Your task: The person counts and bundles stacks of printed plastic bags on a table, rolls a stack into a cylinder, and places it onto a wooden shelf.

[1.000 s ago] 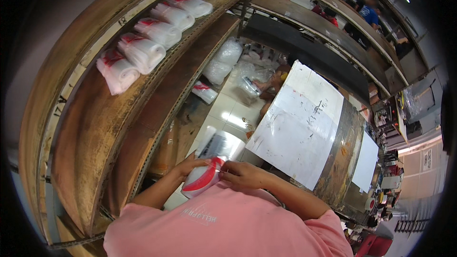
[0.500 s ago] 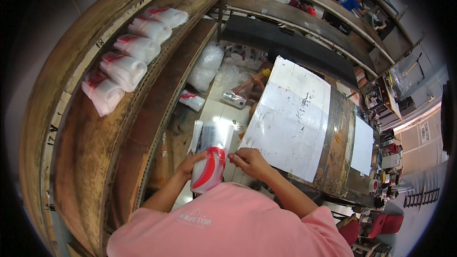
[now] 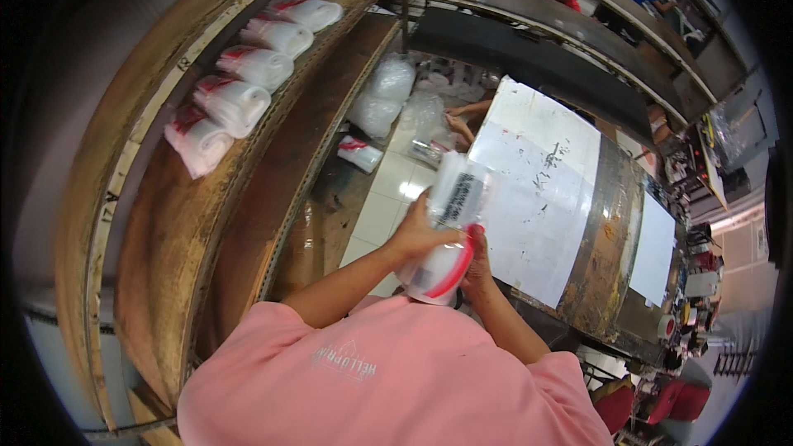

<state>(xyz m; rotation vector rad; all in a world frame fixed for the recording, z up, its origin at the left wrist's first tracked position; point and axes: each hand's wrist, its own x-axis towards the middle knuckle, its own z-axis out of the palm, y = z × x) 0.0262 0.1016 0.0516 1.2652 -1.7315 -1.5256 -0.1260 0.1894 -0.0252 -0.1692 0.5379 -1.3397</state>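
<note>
A clear plastic bag packet with red print and a dark label (image 3: pixel 446 231) is held upright in front of my chest. My left hand (image 3: pixel 413 235) grips its left side. My right hand (image 3: pixel 479 260) holds its right lower edge, fingers closed against the plastic. The packet hangs over the gap between the wooden shelves (image 3: pixel 248 173) and the worktable with a white sheet (image 3: pixel 537 190). My pink shirt (image 3: pixel 388 372) hides the lower part of both forearms.
Several rolled white-and-red bag packets (image 3: pixel 239 74) lie on the upper shelf at left. Clear bags (image 3: pixel 388 95) and one packet (image 3: pixel 361 153) lie on the tiled floor. Another person's hand (image 3: pixel 458 125) reaches in beyond the table. Tape rolls and clutter (image 3: pixel 673 322) sit at right.
Both hands have lifted the packet from low at my chest up and to the right, and it now stands taller with the dark label showing.
</note>
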